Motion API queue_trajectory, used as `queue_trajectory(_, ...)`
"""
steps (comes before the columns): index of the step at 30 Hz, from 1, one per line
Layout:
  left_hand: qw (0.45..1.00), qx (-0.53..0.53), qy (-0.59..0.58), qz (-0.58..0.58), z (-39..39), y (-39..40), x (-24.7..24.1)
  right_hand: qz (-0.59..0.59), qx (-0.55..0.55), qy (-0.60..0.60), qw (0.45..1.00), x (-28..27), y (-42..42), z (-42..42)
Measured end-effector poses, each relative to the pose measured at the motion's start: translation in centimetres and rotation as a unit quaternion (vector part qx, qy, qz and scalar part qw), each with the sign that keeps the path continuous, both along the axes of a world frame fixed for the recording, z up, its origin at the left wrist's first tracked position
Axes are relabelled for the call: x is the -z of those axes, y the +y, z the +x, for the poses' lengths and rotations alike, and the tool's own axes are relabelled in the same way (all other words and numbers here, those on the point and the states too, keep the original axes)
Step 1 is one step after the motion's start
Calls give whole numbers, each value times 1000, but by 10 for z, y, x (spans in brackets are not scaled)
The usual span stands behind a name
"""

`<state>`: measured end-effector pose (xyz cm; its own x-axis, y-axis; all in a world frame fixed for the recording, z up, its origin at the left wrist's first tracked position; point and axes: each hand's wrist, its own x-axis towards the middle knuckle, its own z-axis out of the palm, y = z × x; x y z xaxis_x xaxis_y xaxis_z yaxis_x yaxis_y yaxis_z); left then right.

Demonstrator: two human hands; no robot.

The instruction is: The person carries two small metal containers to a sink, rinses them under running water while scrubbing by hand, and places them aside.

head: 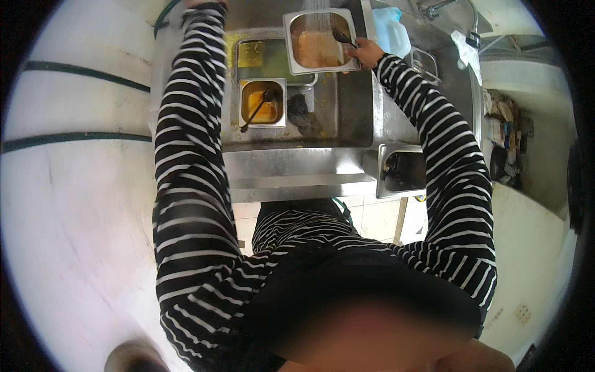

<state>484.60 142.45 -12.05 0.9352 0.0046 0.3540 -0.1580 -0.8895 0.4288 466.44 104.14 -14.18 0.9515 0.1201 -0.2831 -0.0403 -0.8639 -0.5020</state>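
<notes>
My right hand (pixel 367 53) grips the right rim of a square stainless steel pan (pixel 287 44), together with the handle of a dark spoon (pixel 342 36) that leans into it. Water falls in a spray into this tilted pan. My left arm reaches up to the top edge of the picture; only a sliver of my left hand (pixel 204 2) shows there. Below and left of the held pan, a smaller square steel pan (pixel 282 103) with orange residue and a dark ladle (pixel 255 114) stands in the sink. Behind it lies a larger pan (pixel 279 74) of yellowish water with a yellow sponge-like block (pixel 250 54).
Food scraps dot the steel sink (pixel 355 102). On the right ledge stand a light-blue plastic jug (pixel 392 32) and a wire rack (pixel 424 65). Another steel pan (pixel 381 179) with dark contents sits at the front right, partly under my right arm. A white wall borders the left.
</notes>
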Motion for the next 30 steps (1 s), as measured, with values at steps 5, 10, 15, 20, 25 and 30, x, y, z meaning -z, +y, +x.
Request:
queue_trajectory(5,964,164,26,-210,-52,-49,48,100,99,152,978,-22,12,-17)
queue_trajectory(10,894,439,16,-91,-201,-129,-1,93,105,145,979,-40,-8,-29)
queue_trajectory(15,787,536,136,272,-203,-131,21,-14,-71,-41,997,-57,-4,-32)
queue_trajectory(20,767,463,94,433,-170,-146,41,-62,-69,-92,991,-61,13,-28)
queue_trajectory(25,710,501,192,455,-179,-174,19,-90,-58,-95,990,-49,-5,-27)
queue_trajectory(30,746,428,208,465,-192,-192,36,-86,-28,-136,987,-49,3,-24)
